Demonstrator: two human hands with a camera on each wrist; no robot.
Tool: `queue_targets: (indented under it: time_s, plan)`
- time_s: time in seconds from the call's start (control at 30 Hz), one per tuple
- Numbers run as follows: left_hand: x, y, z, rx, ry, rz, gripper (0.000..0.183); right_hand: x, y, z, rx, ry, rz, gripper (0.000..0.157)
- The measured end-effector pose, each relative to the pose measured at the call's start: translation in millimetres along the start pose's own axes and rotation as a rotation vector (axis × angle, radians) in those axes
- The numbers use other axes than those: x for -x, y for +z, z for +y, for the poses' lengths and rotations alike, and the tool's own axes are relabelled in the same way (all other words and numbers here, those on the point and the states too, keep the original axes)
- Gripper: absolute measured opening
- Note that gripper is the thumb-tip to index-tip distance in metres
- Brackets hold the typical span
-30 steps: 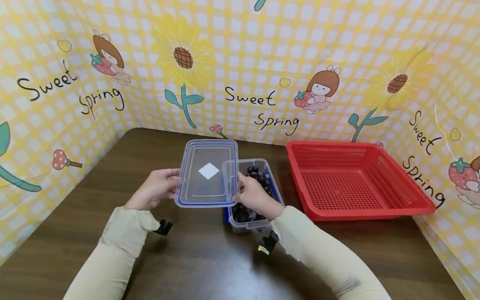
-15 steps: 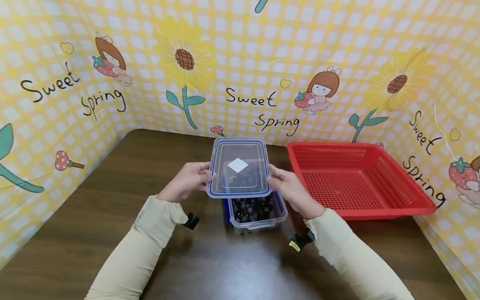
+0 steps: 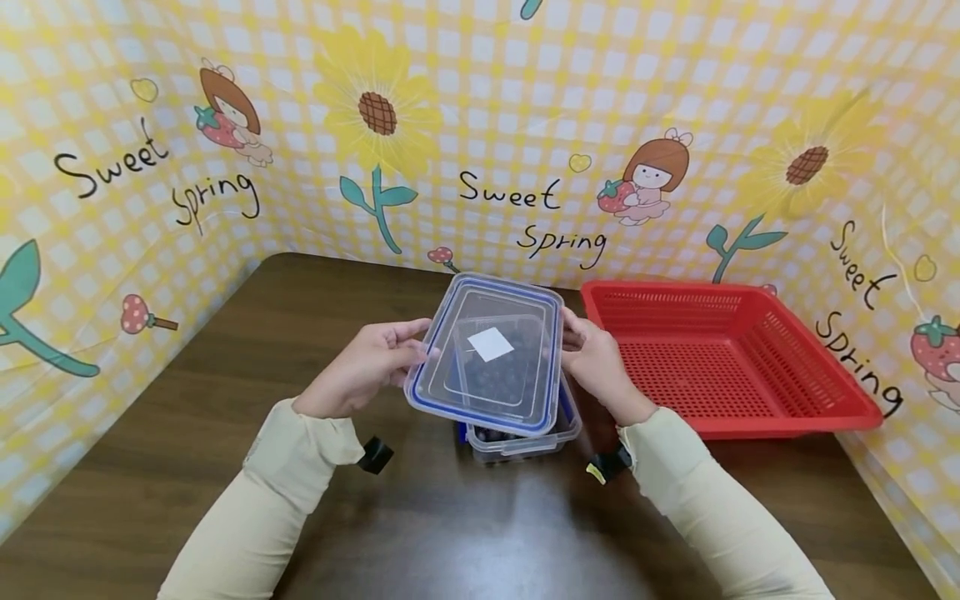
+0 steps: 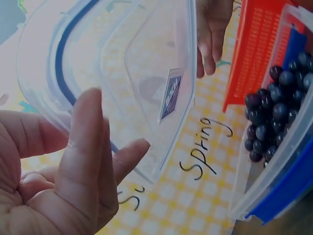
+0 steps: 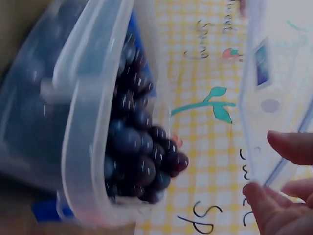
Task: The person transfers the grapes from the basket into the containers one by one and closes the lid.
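Clear plastic container (image 3: 525, 448) in the head view, below left hand (image 3: 367, 362) and right hand (image 3: 602, 360), which pinch a blue-sealed lid (image 3: 498, 383). Left-wrist view: it holds dark grapes (image 4: 279, 111), beyond that hand. Right-wrist view: thumb and fingers pinch narrowly at the lid's edge.

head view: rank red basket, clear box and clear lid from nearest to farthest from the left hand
1. Clear lid: nearest, its left edge in the left hand's grip.
2. Clear box: to the hand's right, partly under the lid.
3. Red basket: farthest, right of the box.
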State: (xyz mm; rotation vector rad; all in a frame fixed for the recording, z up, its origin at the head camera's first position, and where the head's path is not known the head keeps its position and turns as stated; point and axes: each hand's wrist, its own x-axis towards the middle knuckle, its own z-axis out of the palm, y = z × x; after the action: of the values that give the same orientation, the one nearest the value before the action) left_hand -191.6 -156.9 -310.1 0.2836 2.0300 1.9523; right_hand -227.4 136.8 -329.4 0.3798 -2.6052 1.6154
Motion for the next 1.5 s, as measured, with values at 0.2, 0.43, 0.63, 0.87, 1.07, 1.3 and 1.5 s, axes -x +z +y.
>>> queue_targets:
  time_s: [0.2, 0.43, 0.63, 0.87, 1.07, 1.3, 1.5]
  plan:
    - [6.5, 4.3, 3.3, 0.025, -0.001, -0.025, 0.057, 2, -1.2, 5, 0.216, -0.175, 0.21, 0.06]
    - [8.3, 5.2, 7.7, 0.184, 0.061, -0.004, 0.047, 6, -1.5, 12, 0.197, -0.343, 0.372, 0.038]
    - [8.3, 7.2, 7.4, 0.235, 0.142, -0.015, 0.049, 9, -2.5, 11, 0.031, -0.315, 0.41, 0.034]
    - [-2.4, 14.6, -7.4, -0.095, 0.429, 0.188, 0.037, 13, 1.0, 15, -0.159, -0.316, 0.408, 0.025]
    - [-14.0, 21.2, -20.8, -0.311, 0.62, 0.41, 0.017, 20, 4.7, 12, -0.29, -0.253, 0.337, 0.026]
    - [-25.1, 24.3, -31.2, -0.28, 0.781, 0.495, 0.014, 23, 7.1, 11, -0.245, -0.354, 0.363, 0.027]
    - [-30.7, 27.1, -35.9, -0.219, 0.92, 0.438, 0.018, 23, 8.8, 11, -0.044, -0.634, 0.526, 0.032]
